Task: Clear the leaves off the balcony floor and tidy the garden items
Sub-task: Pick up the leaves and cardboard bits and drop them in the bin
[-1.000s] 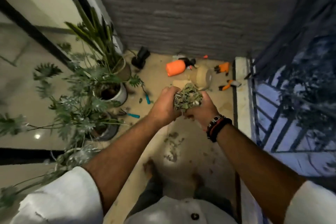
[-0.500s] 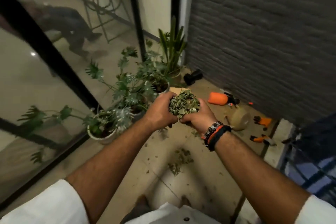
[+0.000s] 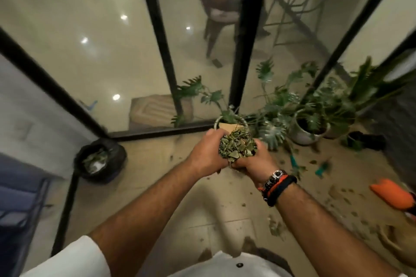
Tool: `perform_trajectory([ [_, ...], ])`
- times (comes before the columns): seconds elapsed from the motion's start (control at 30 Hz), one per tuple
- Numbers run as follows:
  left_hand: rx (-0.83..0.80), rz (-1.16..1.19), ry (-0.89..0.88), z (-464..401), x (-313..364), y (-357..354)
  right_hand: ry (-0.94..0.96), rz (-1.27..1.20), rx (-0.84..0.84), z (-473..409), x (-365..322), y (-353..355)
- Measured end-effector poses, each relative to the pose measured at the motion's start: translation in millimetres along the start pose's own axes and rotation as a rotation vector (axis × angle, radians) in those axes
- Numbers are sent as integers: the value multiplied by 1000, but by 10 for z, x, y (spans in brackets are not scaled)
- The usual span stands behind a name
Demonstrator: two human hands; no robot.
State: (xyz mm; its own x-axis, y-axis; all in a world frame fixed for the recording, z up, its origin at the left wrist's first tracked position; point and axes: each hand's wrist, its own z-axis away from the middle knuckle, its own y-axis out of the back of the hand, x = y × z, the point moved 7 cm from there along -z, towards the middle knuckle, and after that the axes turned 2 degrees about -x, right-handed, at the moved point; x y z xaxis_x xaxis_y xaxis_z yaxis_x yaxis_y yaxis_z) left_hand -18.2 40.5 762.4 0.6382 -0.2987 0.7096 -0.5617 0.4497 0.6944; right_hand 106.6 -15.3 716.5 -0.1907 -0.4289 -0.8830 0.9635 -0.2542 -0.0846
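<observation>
Both of my hands are cupped together around one heap of dry leaves (image 3: pixel 237 149), so that's where the main load is right now, held up in front of me above the balcony floor (image 3: pixel 157 198). My left hand (image 3: pixel 208 155) wraps the left side of the pile with the thumb up top, and my right hand (image 3: pixel 255 163) closes in against it from the right, fingers curled under. Stacked bracelets (image 3: pixel 278 185), black and orange with a beaded one, sit on the right wrist. White sleeves and a white shirt edge show at the bottom of the view.

Plenty of leaf scraps (image 3: pixel 275 227) are scattered over the tiles to my right. Further right an orange bottle (image 3: pixel 392 193) lies on its side at the frame edge, and a couple of teal-handled garden tools (image 3: pixel 293 162) lie on the floor, too blurred to name.

Off to my left there's a black bin bag (image 3: pixel 100 158) standing open on the floor with some leaves inside it, well apart from my hands.

Beyond my hands, potted plants line the glass: one in a white pot (image 3: pixel 309 130), more foliage crowding around it. A small brown piece of card sticks up just behind the leaf pile. Farthest out is the black-framed glass door (image 3: pixel 162 51), with a chair visible through it.
</observation>
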Motion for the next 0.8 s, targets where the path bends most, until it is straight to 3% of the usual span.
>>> perform_trajectory([
  [0.43, 406, 91, 459, 522, -2017, 1721, -107, 255, -531, -1123, -126, -2774],
  [0.6, 545, 169, 636, 638, -2672, 2118, -126, 422, -731, -1498, -110, -3644],
  [0.8, 636, 215, 775, 791, -3566, 2379, -159, 576, -856, -1845, 45, -4557],
])
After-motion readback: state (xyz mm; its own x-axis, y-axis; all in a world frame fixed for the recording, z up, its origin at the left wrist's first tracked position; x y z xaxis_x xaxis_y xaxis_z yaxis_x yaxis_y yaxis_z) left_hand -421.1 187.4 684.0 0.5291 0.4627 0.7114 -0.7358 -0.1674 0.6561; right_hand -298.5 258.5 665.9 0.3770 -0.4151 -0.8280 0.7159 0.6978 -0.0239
